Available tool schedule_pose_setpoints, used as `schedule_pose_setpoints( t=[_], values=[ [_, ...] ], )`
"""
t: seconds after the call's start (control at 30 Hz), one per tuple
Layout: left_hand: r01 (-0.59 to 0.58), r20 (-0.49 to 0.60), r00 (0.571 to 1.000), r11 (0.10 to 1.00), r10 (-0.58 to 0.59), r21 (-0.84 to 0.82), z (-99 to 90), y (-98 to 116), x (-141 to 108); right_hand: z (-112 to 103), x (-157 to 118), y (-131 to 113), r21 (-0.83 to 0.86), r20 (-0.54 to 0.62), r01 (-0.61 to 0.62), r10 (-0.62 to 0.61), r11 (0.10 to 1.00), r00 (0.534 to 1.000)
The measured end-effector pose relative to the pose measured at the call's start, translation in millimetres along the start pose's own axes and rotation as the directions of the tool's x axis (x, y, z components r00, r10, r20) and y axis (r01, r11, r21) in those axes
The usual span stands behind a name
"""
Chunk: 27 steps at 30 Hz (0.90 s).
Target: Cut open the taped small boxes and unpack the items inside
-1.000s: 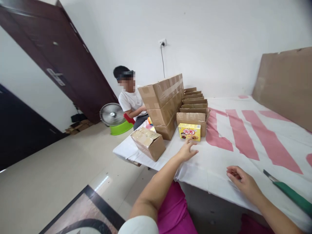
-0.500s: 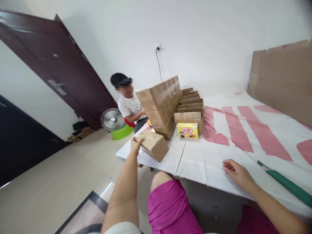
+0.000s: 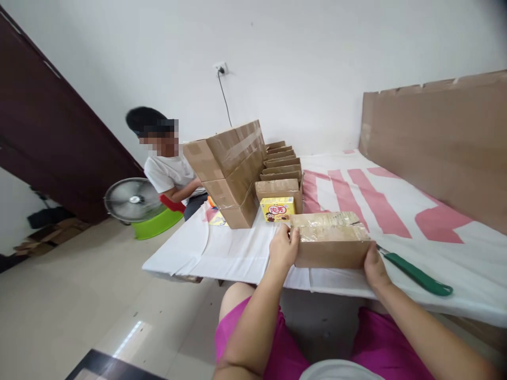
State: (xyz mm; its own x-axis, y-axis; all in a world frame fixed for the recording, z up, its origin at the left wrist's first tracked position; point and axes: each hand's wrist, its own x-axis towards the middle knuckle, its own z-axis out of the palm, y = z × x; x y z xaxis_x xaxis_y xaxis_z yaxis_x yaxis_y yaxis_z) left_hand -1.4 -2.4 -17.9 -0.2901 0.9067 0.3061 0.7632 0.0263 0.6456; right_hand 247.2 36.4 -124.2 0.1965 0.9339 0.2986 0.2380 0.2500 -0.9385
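Observation:
Between my two hands, a brown cardboard box (image 3: 335, 252) with clear tape along its top sits at the front of the table. My left hand (image 3: 284, 245) grips its left end, thumb toward the top edge. My right hand (image 3: 375, 266) presses against its right end; some of its fingers are hidden behind the box. Just right of that hand lies a green-handled utility knife (image 3: 418, 273), its blade end toward the box. A yellow snack box (image 3: 278, 209) stands behind the held box, leaning near an open carton (image 3: 279, 187).
Taped cartons (image 3: 225, 174) are stacked at the table's left, beside a row of open cartons (image 3: 282, 164). A person in a white shirt (image 3: 168, 171) sits behind the stack. A large cardboard sheet (image 3: 431, 142) stands at right. A fan (image 3: 134, 199) is on the floor.
My left hand has brought the cardboard box from the table's left corner to the right, in front of me. My right hand has met its other end. The view has turned rightward.

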Motion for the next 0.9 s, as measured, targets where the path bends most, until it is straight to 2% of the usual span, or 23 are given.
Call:
schedule_pose_setpoints(
  t=[0.07,0.17,0.33,0.47,0.6,0.7,0.8,0.87,0.9],
  values=[
    [-0.033,-0.058,0.998,0.980,0.022,-0.198,11.4,-7,2,-4,2,-1,-0.013,0.002,-0.072,0.072,0.997,0.997],
    [-0.115,-0.142,0.988,0.907,0.062,-0.406,26.8,-26,2,-4,2,-2,-0.029,0.035,-0.108,0.109,0.994,0.993],
    [-0.166,-0.140,0.985,0.747,0.098,-0.643,33.9,-42,-3,-4,1,-1,-0.052,0.031,-0.092,0.094,0.994,0.995],
    [-0.044,-0.111,0.991,0.618,-0.070,-0.785,23.3,-50,0,-3,-4,-4,-0.050,0.100,-0.070,0.075,0.996,0.992],
    [0.135,-0.029,0.965,0.588,-0.260,-0.797,4.2,-66,15,0,-5,-13,0.007,0.288,-0.029,0.026,1.000,0.957],
    [0.224,-0.017,0.927,0.587,-0.375,-0.778,-14.1,-81,40,2,18,-23,-0.011,0.338,-0.090,0.089,0.996,0.937],
    [0.262,-0.051,0.892,0.606,-0.449,-0.751,-29.7,-95,79,14,63,-36,-0.036,0.324,-0.146,0.150,0.989,0.934],
    [0.295,-0.058,0.875,0.624,-0.481,-0.723,-33.9,-102,109,33,96,-44,-0.027,0.416,-0.189,0.183,0.982,0.891],
    [0.315,-0.054,0.868,0.631,-0.493,-0.709,-33.5,-105,123,46,110,-47,-0.027,0.477,-0.218,0.204,0.976,0.855]
  ],
)
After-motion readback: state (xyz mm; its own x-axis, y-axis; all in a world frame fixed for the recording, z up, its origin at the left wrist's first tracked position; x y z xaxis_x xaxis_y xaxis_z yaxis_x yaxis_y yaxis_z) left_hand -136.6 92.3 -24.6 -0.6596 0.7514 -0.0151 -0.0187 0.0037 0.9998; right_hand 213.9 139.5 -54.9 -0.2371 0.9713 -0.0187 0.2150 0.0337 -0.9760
